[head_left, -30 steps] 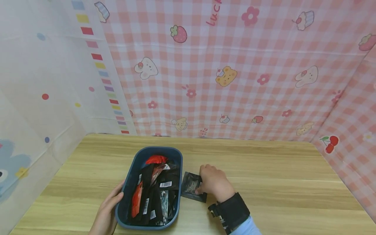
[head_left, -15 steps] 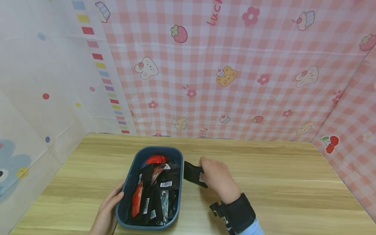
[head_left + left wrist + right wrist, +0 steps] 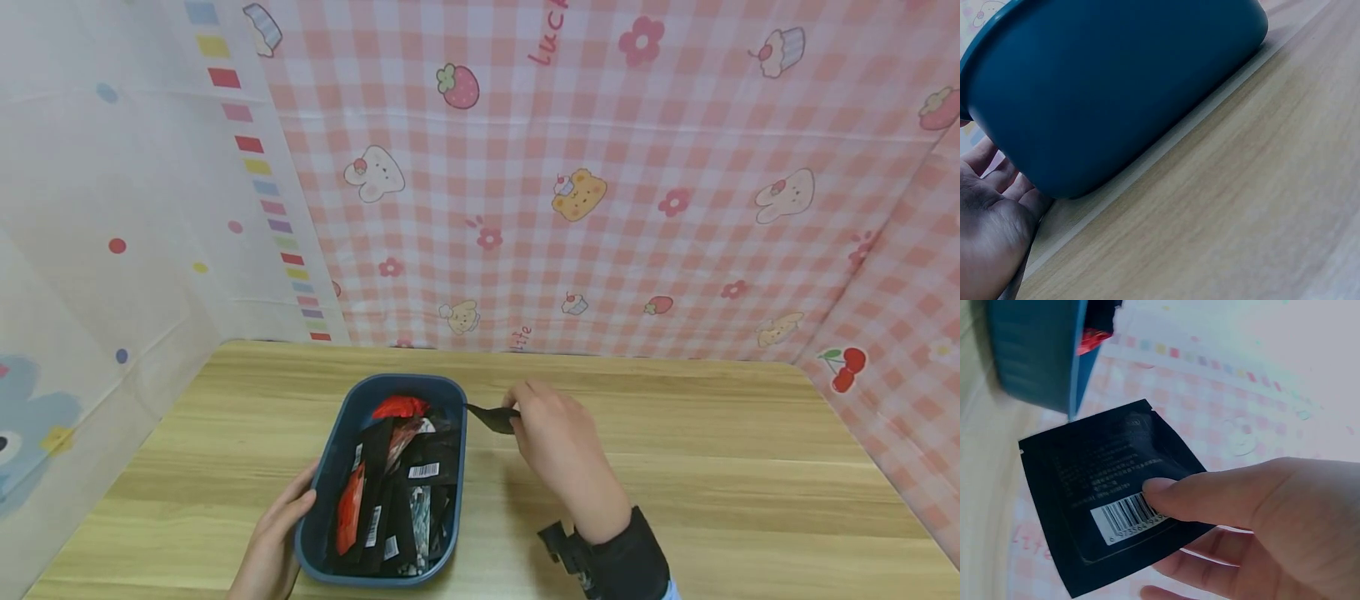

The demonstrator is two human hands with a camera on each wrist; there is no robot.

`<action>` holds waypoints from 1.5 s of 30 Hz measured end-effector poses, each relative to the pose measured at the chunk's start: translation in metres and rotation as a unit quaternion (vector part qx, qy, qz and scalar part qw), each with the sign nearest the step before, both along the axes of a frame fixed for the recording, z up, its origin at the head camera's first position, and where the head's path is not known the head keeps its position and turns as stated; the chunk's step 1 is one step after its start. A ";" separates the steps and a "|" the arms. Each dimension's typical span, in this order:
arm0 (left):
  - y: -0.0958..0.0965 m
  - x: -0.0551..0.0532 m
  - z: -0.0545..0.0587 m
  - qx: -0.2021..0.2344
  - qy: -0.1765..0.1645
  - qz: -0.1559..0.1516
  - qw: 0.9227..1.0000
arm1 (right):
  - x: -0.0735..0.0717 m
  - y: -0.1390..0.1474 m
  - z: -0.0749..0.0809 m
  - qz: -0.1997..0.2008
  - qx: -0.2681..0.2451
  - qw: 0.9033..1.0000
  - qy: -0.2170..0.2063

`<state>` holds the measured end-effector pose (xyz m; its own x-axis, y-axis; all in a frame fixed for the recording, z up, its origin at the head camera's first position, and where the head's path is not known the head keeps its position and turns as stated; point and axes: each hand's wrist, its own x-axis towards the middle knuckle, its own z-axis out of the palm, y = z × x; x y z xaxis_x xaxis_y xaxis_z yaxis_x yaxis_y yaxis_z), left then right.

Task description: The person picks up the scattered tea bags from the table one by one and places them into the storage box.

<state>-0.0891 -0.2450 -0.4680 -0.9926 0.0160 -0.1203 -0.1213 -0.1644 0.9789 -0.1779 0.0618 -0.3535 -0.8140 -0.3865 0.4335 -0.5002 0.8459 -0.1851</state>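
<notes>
A flat black sachet [image 3: 1104,506] with a white barcode is pinched between the thumb and fingers of my right hand [image 3: 558,433]. In the head view the sachet is raised and seen nearly edge-on, its far corner right at the bin's right rim. The dark blue bin [image 3: 324,569] stands on the table, filled with several black sachets [image 3: 431,454] and a few red packets [image 3: 349,510]. My left hand [image 3: 273,533] rests against the bin's left outer wall, thumb by the rim. In the left wrist view its fingers [image 3: 1007,175] lie against the wall, partly hidden behind it.
The wooden table [image 3: 712,467] extends to both sides of the bin. A pink checked cloth wall [image 3: 525,258] rises at the back, with a white patterned cloth [image 3: 150,292] on the left. A black strap [image 3: 630,558] circles my right wrist.
My right hand has lifted the sachet off the table, turned it nearly edge-on and carried it slightly away from me, up to the bin's rim. My left hand and the bin have stayed put.
</notes>
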 end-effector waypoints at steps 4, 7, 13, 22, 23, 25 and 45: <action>0.001 0.000 0.001 -0.003 -0.004 0.000 1.000 | 0.007 -0.004 0.010 0.010 -0.014 0.999 0.037; 0.001 0.001 0.002 -0.002 -0.003 -0.001 1.000 | 0.013 -0.010 0.016 0.030 -0.020 0.997 0.070; -0.001 0.001 0.000 0.013 0.016 -0.007 1.000 | 0.025 -0.025 0.019 0.097 -0.030 0.989 0.108; -0.001 0.002 -0.003 0.046 0.048 -0.019 0.998 | 0.046 -0.052 0.016 0.244 -0.021 0.957 0.157; -0.001 0.002 -0.003 0.054 0.057 -0.023 0.997 | 0.050 -0.055 0.015 0.260 -0.019 0.952 0.162; -0.002 0.002 -0.003 0.072 0.074 -0.040 0.994 | 0.056 -0.062 0.012 0.291 -0.015 0.938 0.186; -0.001 0.002 -0.003 0.011 0.040 -0.016 0.999 | 0.068 -0.094 -0.028 0.304 0.109 0.923 0.211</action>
<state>-0.0872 -0.2461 -0.4709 -0.9980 0.0487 -0.0401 -0.0484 -0.1825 0.9820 -0.1097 -0.0325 -0.3812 -0.1941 -0.8316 0.5204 -0.8838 0.3785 0.2751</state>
